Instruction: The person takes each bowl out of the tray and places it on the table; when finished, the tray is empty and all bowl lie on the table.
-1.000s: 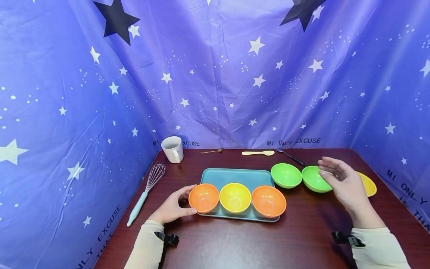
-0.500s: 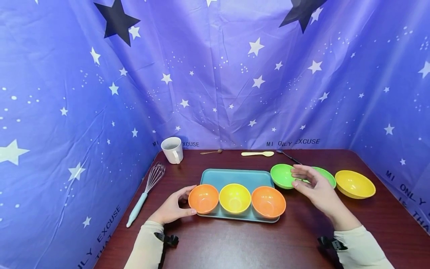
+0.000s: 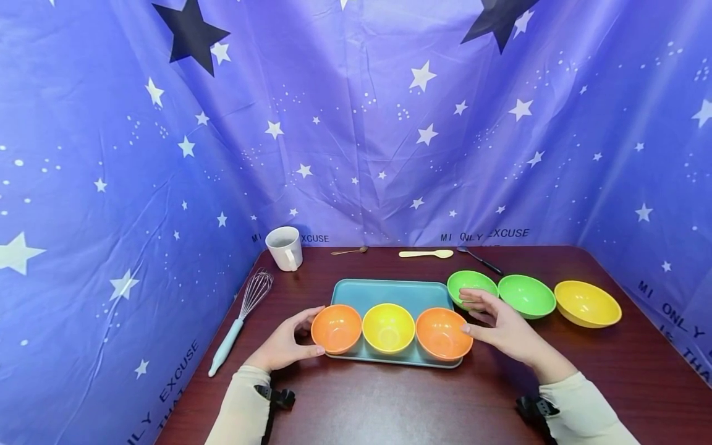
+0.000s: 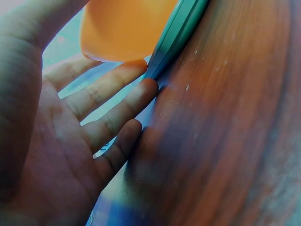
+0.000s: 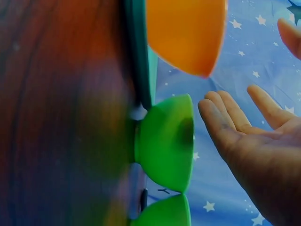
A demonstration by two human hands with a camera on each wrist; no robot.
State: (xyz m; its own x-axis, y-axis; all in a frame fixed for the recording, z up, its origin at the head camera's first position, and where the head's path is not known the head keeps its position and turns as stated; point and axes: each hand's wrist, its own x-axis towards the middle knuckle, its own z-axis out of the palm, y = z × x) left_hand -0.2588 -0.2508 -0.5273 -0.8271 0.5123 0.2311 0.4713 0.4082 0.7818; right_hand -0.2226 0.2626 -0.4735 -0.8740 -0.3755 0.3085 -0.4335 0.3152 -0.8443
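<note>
Three bowls stand in a row along the near side of a teal tray [image 3: 389, 287]: a left orange bowl [image 3: 336, 329], a yellow bowl [image 3: 389, 328] in the middle and a right orange bowl [image 3: 443, 334]. My left hand [image 3: 286, 341] is at the outer side of the left orange bowl, thumb in front and fingers behind. In the left wrist view its fingers [image 4: 113, 113] extend toward the bowl's underside and the tray edge. My right hand [image 3: 503, 327] has its fingers spread, its thumb overlapping the right orange bowl's rim. The right wrist view shows those fingertips apart from the bowls.
Right of the tray stand two green bowls [image 3: 526, 296] and a larger yellow bowl [image 3: 588, 303]. A whisk [image 3: 239, 324] lies at left, near a white mug [image 3: 285, 248]. Along the back are a small brown spoon [image 3: 350, 251], a cream spoon [image 3: 425, 254] and a black-handled spoon [image 3: 481, 261].
My right hand has moved left from over the right-hand green bowl to the right orange bowl, uncovering the larger yellow bowl. The left hand and the bowls stay in place.
</note>
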